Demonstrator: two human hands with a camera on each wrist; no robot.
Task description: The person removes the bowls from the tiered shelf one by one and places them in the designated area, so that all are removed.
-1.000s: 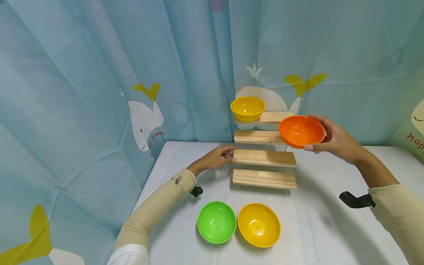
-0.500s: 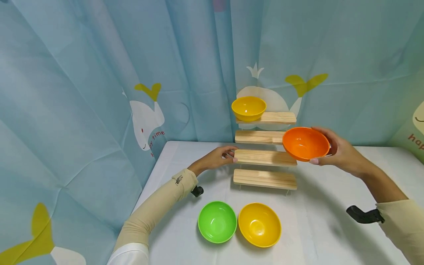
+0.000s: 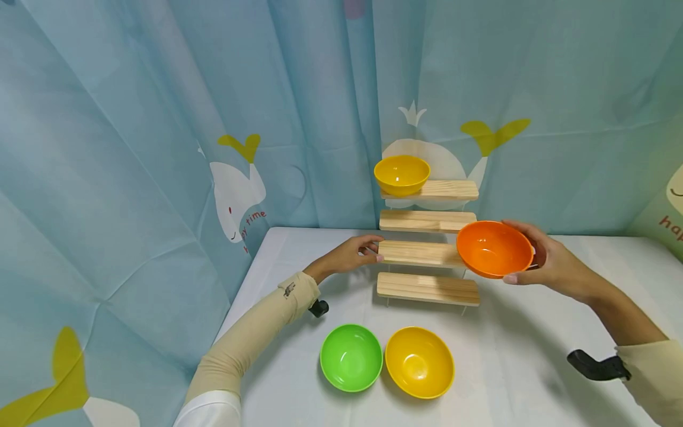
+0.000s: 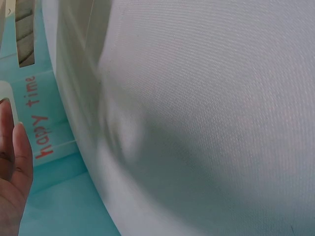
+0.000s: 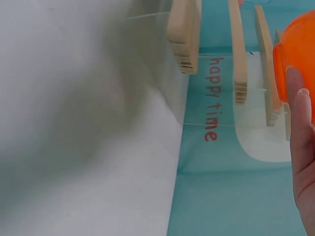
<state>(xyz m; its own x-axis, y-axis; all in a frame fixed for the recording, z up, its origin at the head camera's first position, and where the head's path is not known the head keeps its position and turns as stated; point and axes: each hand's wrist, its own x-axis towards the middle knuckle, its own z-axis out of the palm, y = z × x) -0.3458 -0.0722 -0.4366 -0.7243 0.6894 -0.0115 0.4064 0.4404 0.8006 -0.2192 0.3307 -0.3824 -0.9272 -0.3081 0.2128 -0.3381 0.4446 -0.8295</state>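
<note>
My right hand (image 3: 562, 267) grips the right side of an orange bowl (image 3: 493, 249), thumb at the front rim. The bowl hangs in the air, overlapping the right end of the second-lowest plank (image 3: 418, 253) in the head view. In the right wrist view, fingertips (image 5: 301, 105) lie against the underside of the bowl (image 5: 300, 44). My left hand (image 3: 352, 253) holds the left end of that same plank of the stepped wooden shelf between thumb and fingers. A yellow bowl (image 3: 402, 175) sits upright on the left of the top plank (image 3: 448, 190).
A green bowl (image 3: 351, 358) and a larger yellow bowl (image 3: 420, 363) stand side by side on the white tablecloth (image 3: 523, 379), in front of the shelf's lowest plank (image 3: 428, 288). A blue curtain (image 3: 320, 118) with whale prints hangs behind and at the left.
My right hand has lowered the orange bowl, from beside the upper planks to the level of the second-lowest one, drifting slightly right. The left hand and the other bowls have stayed put.
</note>
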